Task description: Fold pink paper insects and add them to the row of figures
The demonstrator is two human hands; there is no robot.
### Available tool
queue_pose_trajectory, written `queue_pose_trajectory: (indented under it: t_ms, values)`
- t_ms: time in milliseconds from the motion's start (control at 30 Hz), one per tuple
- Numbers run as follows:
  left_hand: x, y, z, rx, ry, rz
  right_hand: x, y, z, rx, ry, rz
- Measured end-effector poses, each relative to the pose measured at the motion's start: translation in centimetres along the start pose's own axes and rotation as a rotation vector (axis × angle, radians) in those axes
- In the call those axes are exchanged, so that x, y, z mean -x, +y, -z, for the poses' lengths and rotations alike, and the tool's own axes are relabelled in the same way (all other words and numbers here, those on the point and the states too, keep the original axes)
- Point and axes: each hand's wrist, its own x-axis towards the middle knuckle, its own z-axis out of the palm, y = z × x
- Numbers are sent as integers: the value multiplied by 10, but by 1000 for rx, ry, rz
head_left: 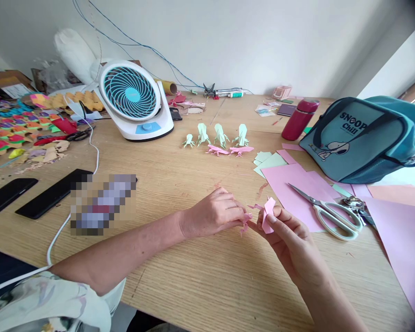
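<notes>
Between my hands is a pink origami insect (269, 215) with thin folded legs. My right hand (290, 235) pinches its broad body between thumb and fingers. The fingers of my left hand (218, 213) are closed on the thin leg end of the same piece, and their tips are partly hidden. Beyond my hands, two pink origami insects (241, 150) rest on the table, in front of a row of several light green origami insects (221, 135).
Scissors (337, 214) lie on pink paper sheets (290, 184) at the right, near a teal bag (363, 138) and a red bottle (300, 121). A fan (133, 99) stands back left. Black phones (55, 193) and a white cable (55, 237) lie on the wooden table (180, 180).
</notes>
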Motion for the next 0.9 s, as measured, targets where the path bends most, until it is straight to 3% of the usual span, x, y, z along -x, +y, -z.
queue_pose_trajectory:
  t_ms: [267,533,733,900]
  values:
    - [0,0,-2,-34,-15,9,1,1,0,30,8,3]
    - [1,-1,-4,-80,2,-72,1,2,2,57,-19,-16]
    - [2,-1,-7,-117,-39,-123,1,2,3,229,-78,50]
    - [2,-2,-6,-179,-18,-139,1,2,3,237,-82,75]
